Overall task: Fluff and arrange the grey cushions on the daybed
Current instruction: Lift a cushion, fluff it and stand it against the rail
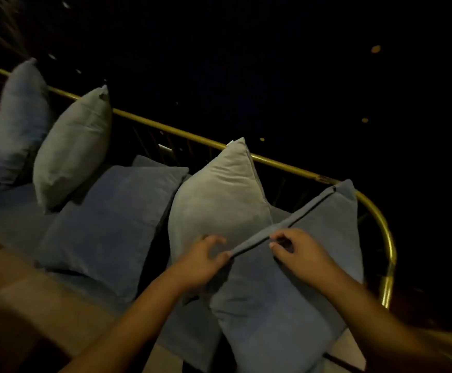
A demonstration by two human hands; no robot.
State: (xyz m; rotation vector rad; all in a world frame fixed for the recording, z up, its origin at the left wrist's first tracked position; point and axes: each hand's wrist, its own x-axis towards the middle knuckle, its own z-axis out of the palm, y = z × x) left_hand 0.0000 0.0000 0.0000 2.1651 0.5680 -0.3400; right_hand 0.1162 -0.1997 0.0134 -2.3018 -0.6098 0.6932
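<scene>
A blue-grey cushion [281, 289] stands on edge at the right end of the daybed, its dark zip seam running up toward the rail. My left hand [200, 262] pinches the near end of that seam. My right hand [300, 254] grips the same seam a little higher. Behind it a light grey cushion [219, 197] leans upright against the rail. A large blue-grey cushion [112, 224] lies flat in the middle. Further left, another light grey cushion [71, 149] and a blue-grey cushion [20, 122] stand against the rail.
The daybed's brass rail [182, 133] runs along the back and curves down at the right end [389, 251]. Its seat pad [12, 208] shows at the left. Tan floor [39, 300] lies in front. Beyond the rail all is dark.
</scene>
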